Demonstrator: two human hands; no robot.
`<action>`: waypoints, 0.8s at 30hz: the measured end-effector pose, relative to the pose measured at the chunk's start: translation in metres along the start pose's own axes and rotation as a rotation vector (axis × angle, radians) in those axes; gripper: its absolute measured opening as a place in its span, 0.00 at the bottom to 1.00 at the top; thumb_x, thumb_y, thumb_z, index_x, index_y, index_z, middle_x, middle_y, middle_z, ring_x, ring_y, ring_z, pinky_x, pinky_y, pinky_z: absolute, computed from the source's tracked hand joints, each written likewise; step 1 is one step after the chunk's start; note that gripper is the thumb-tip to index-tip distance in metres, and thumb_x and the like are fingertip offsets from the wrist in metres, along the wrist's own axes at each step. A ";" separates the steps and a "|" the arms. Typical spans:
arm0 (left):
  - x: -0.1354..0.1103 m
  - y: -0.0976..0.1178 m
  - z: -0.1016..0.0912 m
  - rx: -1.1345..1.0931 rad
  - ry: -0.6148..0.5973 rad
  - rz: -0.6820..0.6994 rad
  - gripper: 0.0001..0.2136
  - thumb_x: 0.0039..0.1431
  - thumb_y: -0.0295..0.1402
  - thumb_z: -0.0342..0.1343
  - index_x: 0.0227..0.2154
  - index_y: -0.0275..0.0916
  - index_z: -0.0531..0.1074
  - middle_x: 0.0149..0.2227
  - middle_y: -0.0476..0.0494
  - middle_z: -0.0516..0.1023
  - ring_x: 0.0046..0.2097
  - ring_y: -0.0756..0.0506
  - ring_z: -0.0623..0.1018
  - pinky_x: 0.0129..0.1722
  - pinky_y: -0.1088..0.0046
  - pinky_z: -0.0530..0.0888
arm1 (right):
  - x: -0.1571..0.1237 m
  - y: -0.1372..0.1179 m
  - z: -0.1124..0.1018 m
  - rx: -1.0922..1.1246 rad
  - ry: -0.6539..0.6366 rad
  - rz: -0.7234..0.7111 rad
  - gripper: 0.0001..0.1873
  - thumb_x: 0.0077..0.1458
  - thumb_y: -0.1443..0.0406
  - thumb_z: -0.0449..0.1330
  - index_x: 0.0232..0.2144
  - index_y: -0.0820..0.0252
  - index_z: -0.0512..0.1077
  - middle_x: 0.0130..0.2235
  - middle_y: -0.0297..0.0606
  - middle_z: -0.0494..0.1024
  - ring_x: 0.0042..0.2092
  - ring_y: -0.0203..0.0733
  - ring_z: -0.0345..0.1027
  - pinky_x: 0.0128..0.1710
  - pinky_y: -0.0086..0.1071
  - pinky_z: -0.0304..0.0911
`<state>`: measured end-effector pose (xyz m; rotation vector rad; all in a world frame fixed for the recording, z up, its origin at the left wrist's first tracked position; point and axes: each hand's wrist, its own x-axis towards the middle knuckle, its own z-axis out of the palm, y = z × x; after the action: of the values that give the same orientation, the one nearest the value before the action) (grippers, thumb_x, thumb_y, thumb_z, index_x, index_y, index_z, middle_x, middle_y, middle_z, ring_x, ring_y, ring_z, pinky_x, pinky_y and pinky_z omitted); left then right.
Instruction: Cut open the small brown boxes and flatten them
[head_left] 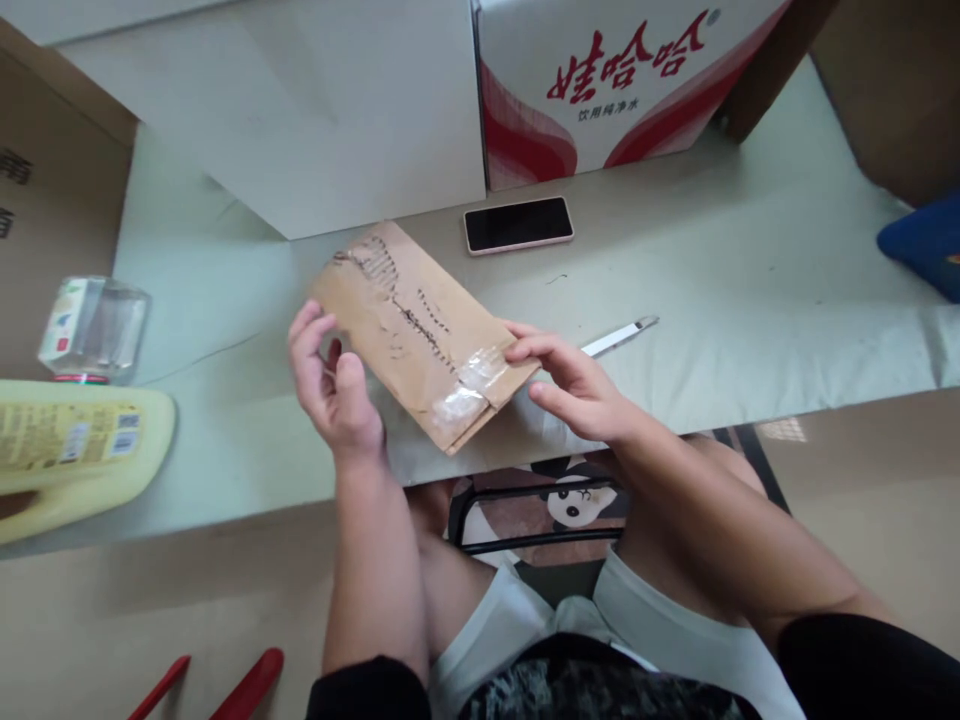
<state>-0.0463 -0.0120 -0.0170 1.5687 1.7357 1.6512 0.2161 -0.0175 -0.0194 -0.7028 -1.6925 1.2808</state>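
A flat brown cardboard package [420, 330] lies tilted above the table's front edge. Black scribbled marks run over its top face, and shiny clear tape covers its near right end. My right hand [570, 385] holds the package by its right corner, one finger on top and part of the hand hidden behind the edge. Beside the package's left edge, my left hand [334, 390] has its thumb and curved fingers apart, with nothing in them. A utility knife [619, 336] with a white handle rests on the table just beyond my right hand.
Behind the package lie a phone [518, 225], a plain white box [360, 110] and a red-and-white water carton [600, 90]. At left are a clear bottle [101, 325] on its side and a yellow jug [82, 455]. Something blue [926, 248] stands at the right edge.
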 end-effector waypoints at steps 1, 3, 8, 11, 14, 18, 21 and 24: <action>0.000 -0.001 0.000 0.021 -0.034 0.097 0.19 0.60 0.52 0.52 0.46 0.46 0.72 0.64 0.43 0.67 0.68 0.37 0.65 0.67 0.51 0.65 | 0.000 0.000 0.001 0.012 -0.017 0.010 0.21 0.62 0.48 0.59 0.51 0.51 0.69 0.67 0.45 0.67 0.68 0.49 0.61 0.66 0.49 0.58; 0.000 -0.001 0.002 0.053 -0.071 0.185 0.19 0.61 0.53 0.50 0.42 0.45 0.75 0.63 0.43 0.68 0.68 0.35 0.65 0.69 0.48 0.62 | -0.001 0.000 0.001 0.048 0.029 0.073 0.24 0.62 0.46 0.57 0.53 0.51 0.68 0.63 0.45 0.71 0.63 0.48 0.66 0.62 0.47 0.63; -0.003 0.004 0.002 0.095 -0.109 0.153 0.20 0.64 0.51 0.47 0.45 0.45 0.76 0.64 0.43 0.67 0.69 0.35 0.65 0.68 0.50 0.65 | 0.000 -0.007 -0.020 -0.360 0.361 0.553 0.22 0.62 0.52 0.50 0.51 0.57 0.70 0.33 0.38 0.78 0.34 0.43 0.72 0.37 0.37 0.65; -0.003 0.007 -0.001 0.096 -0.117 0.158 0.17 0.66 0.48 0.48 0.46 0.46 0.77 0.64 0.44 0.66 0.68 0.37 0.65 0.68 0.51 0.65 | -0.001 -0.016 -0.036 -0.800 0.160 0.839 0.22 0.58 0.55 0.55 0.51 0.57 0.72 0.27 0.37 0.76 0.33 0.45 0.70 0.33 0.35 0.58; -0.003 0.013 -0.004 0.132 -0.147 0.108 0.16 0.68 0.44 0.47 0.47 0.47 0.77 0.66 0.44 0.65 0.69 0.38 0.64 0.69 0.51 0.63 | -0.002 -0.020 -0.047 -0.951 0.037 0.966 0.19 0.59 0.54 0.54 0.47 0.54 0.75 0.32 0.39 0.80 0.34 0.46 0.69 0.31 0.34 0.54; -0.006 0.029 -0.011 0.201 -0.208 0.063 0.17 0.65 0.46 0.51 0.52 0.50 0.76 0.69 0.46 0.61 0.72 0.35 0.59 0.71 0.47 0.60 | -0.004 -0.019 -0.051 -1.011 0.074 0.937 0.12 0.58 0.56 0.55 0.33 0.55 0.73 0.32 0.38 0.79 0.31 0.42 0.64 0.29 0.33 0.50; -0.011 0.044 -0.017 0.224 -0.272 0.129 0.19 0.63 0.50 0.54 0.53 0.51 0.75 0.70 0.47 0.60 0.73 0.34 0.55 0.73 0.43 0.53 | -0.006 -0.020 -0.049 -0.951 0.181 0.832 0.08 0.55 0.58 0.58 0.31 0.56 0.69 0.25 0.34 0.73 0.27 0.38 0.60 0.29 0.32 0.51; -0.016 0.056 -0.020 0.209 -0.356 0.179 0.21 0.64 0.54 0.50 0.52 0.51 0.74 0.71 0.47 0.59 0.74 0.33 0.55 0.74 0.42 0.51 | -0.011 -0.025 -0.043 -0.822 0.325 0.654 0.06 0.52 0.61 0.59 0.33 0.56 0.68 0.21 0.29 0.64 0.24 0.36 0.56 0.28 0.32 0.52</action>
<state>-0.0284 -0.0488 0.0292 2.0214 1.6566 1.1915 0.2610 -0.0150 0.0052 -1.9572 -1.7432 0.7395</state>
